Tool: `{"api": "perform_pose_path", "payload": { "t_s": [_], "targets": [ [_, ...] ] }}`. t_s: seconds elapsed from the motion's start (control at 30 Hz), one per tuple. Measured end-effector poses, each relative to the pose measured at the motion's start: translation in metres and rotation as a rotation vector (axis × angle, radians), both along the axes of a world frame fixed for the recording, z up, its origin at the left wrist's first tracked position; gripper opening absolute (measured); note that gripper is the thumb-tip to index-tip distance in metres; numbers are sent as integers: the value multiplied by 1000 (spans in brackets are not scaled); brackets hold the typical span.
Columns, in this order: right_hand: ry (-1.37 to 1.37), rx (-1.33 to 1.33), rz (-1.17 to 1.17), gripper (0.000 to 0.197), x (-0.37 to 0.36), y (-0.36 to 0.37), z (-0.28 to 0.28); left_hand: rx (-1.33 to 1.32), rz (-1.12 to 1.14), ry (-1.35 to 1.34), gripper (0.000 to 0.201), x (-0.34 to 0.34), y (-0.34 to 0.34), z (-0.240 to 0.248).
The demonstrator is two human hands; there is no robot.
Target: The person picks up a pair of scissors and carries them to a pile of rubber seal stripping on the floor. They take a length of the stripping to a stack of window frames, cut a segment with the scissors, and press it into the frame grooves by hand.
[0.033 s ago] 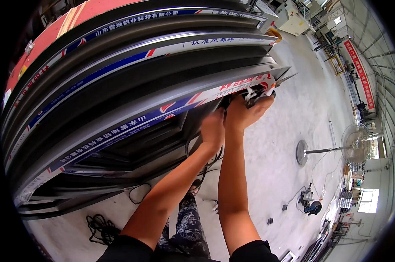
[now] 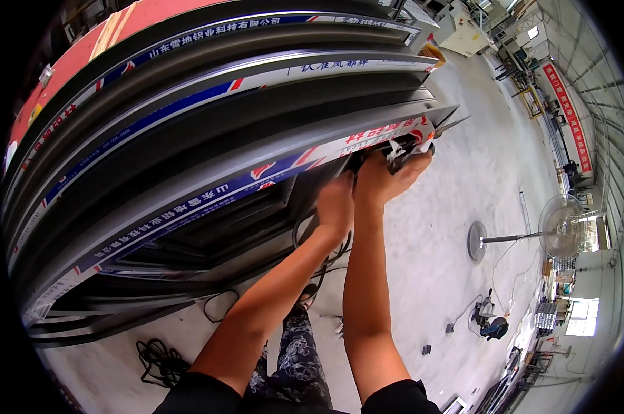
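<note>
My right hand (image 2: pixel 384 181) is closed at the right end of the nearest dark grey metal frame (image 2: pixel 208 176), just under its edge. By its fingers show torn white film (image 2: pixel 397 148) and dark material; what it grips is hidden. Close on its left, my left hand (image 2: pixel 336 205) is curled like a fist and blurred, its fingers turned away from view. A thin black strip (image 2: pixel 296 236) loops down beside the left wrist; whether that hand holds it does not show. Blue, white and red protective tape (image 2: pixel 181 200) covers the near frame's edge.
More taped frames (image 2: pixel 257 76) stand stacked beyond the near one. A coiled black cord (image 2: pixel 161 362) lies on the floor at lower left. On the right are a pedestal fan (image 2: pixel 560 226), a power tool (image 2: pixel 490 321) with a cable, and small dark blocks (image 2: pixel 426 350).
</note>
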State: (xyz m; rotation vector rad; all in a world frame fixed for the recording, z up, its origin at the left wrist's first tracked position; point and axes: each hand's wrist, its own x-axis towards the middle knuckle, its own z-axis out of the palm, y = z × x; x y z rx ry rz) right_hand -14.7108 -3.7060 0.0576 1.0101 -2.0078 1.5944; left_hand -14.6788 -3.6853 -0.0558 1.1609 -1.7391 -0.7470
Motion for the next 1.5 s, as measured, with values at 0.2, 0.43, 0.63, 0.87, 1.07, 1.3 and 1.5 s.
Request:
{"api": "perform_pose_path", "payload": {
  "t_s": [0.2,0.43,0.63,0.87,1.07,1.3,1.5],
  "targets": [
    [-70,7,-23,47,-5,-2,-3,35,-63,-20,12,12,9,24],
    [49,114,-95,55,-14,7,-1,-142,20,96,20,18,23,60],
    [-175,211,183,48,-37,49,-54,45,-186,55,38,28,16,57],
    [-195,421,226,48,-54,60,-95,434,-204,417,32,27,23,-10],
    [-163,471,266,49,-60,59,-112,343,-46,153,32,34,17,-90],
    [-414,494,518,35,-75,100,-249,418,0,-27,22,44,41,-204],
    [-478,387,490,28,-88,156,-399,627,-45,147,14,51,85,-336]
  ]
}}
